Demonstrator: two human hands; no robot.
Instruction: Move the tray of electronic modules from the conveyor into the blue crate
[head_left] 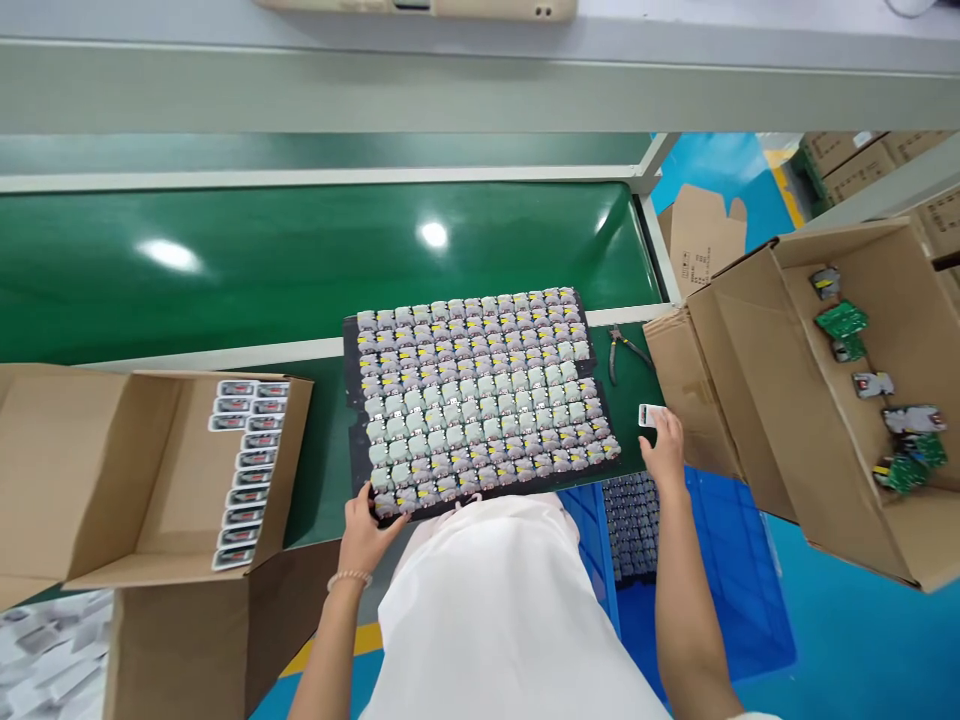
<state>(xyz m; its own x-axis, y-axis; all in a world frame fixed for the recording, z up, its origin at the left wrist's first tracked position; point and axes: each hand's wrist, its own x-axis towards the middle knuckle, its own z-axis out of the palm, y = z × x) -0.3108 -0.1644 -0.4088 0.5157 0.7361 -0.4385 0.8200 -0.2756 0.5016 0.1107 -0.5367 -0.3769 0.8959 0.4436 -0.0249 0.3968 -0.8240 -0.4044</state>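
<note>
A black tray [355,420] lies on the green workbench mat, packed in rows with several small grey-and-yellow electronic modules [471,390]. My left hand [366,536] grips the tray's near left corner, fingers over its edge. My right hand [664,447] pinches a small white card [650,416] just off the tray's right corner. A pair of dark-handled pliers [624,350] lies beyond that hand, next to the tray's right edge.
An open cardboard box [135,470] at left holds rows of labelled white cards. Another open box [757,400] at right holds green circuit boards and small modules. A blue crate [720,560] sits below the bench. A green conveyor belt [300,260] runs behind the tray.
</note>
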